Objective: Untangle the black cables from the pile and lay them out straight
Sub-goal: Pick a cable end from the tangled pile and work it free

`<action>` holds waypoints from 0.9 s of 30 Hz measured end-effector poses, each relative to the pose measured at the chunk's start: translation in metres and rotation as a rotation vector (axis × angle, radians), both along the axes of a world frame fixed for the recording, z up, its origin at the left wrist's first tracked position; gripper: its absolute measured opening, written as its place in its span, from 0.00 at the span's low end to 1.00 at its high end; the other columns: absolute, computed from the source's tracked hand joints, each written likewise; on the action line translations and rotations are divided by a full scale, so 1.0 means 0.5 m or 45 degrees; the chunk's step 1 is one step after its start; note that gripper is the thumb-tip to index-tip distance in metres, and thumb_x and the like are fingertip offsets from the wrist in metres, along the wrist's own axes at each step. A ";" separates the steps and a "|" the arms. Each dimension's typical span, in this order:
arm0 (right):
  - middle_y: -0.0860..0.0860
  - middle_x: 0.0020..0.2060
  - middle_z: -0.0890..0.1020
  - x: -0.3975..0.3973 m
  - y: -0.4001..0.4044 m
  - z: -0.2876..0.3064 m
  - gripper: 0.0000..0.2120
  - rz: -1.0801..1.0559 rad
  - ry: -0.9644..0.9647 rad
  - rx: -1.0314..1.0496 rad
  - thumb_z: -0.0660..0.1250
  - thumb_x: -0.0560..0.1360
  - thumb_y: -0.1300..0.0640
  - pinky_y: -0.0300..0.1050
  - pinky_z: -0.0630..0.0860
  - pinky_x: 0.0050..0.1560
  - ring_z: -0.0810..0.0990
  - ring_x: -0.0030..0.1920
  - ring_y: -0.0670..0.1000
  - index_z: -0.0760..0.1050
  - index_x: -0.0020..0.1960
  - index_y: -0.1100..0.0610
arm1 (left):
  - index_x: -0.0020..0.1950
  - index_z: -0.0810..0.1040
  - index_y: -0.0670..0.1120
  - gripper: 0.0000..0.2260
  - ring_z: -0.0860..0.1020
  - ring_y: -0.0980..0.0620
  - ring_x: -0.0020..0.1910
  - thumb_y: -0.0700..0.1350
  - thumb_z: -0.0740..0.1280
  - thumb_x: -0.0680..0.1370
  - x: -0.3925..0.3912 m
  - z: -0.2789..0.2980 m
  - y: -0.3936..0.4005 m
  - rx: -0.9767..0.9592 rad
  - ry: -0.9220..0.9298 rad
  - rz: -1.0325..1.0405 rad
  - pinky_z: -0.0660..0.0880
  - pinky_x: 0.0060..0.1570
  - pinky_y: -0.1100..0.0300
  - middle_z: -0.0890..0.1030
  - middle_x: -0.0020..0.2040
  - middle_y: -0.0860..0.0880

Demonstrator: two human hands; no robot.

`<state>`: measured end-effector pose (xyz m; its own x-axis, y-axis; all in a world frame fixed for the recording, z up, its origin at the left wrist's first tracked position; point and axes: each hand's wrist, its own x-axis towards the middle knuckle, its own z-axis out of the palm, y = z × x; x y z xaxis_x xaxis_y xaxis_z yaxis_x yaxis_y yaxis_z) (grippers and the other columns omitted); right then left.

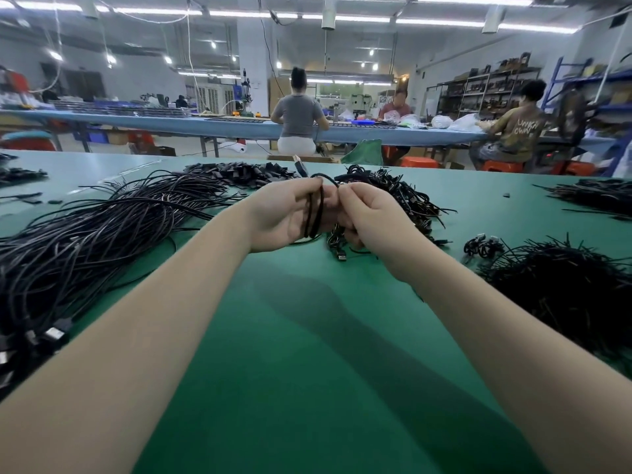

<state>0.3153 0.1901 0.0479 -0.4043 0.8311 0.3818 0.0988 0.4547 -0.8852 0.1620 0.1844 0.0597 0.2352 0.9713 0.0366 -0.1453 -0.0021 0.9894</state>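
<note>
Both hands, left hand (290,213) and right hand (371,217), grip a looped black cable (316,213) above the green table (307,336), near the far pile (386,189).

A factory assembly hall. Long blue workbenches (171,123) run across at eleven to one o'clock, where seated workers (298,112) sort parts on orange stools (419,162). Metal storage racks (485,94) stand at one o'clock, strip lights (441,22) line the ceiling, and bulk heaps of black cables (102,227) cover the green table (307,336).

Glossy black cables (102,234) (metal-tipped plugs) lie on a smooth matt green table (307,336).
</note>
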 end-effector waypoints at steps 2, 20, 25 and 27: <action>0.42 0.21 0.67 0.003 -0.001 -0.001 0.15 0.072 0.061 -0.065 0.54 0.83 0.58 0.35 0.61 0.24 0.63 0.23 0.43 0.71 0.40 0.56 | 0.45 0.76 0.44 0.16 0.81 0.56 0.37 0.47 0.52 0.84 0.000 -0.007 -0.004 -0.013 0.057 0.020 0.78 0.50 0.61 0.81 0.37 0.50; 0.47 0.26 0.62 -0.020 -0.017 -0.019 0.15 0.314 0.246 -0.316 0.51 0.84 0.54 0.36 0.56 0.25 0.57 0.22 0.45 0.70 0.42 0.55 | 0.58 0.77 0.38 0.20 0.80 0.55 0.35 0.49 0.52 0.83 -0.028 0.003 -0.016 -0.054 -0.326 -0.046 0.79 0.43 0.63 0.84 0.46 0.45; 0.46 0.24 0.69 -0.018 -0.009 -0.038 0.14 0.278 -0.023 -0.174 0.54 0.83 0.54 0.37 0.63 0.27 0.65 0.23 0.47 0.73 0.42 0.54 | 0.49 0.78 0.43 0.17 0.82 0.53 0.44 0.50 0.52 0.84 -0.012 0.028 -0.019 0.013 -0.396 0.042 0.78 0.41 0.64 0.83 0.46 0.47; 0.46 0.27 0.75 -0.013 -0.009 -0.047 0.15 0.262 -0.163 -0.189 0.56 0.83 0.51 0.39 0.71 0.32 0.73 0.27 0.47 0.76 0.43 0.53 | 0.42 0.74 0.47 0.14 0.81 0.56 0.38 0.47 0.54 0.83 -0.009 0.039 -0.019 -0.005 -0.497 0.077 0.77 0.38 0.64 0.79 0.36 0.53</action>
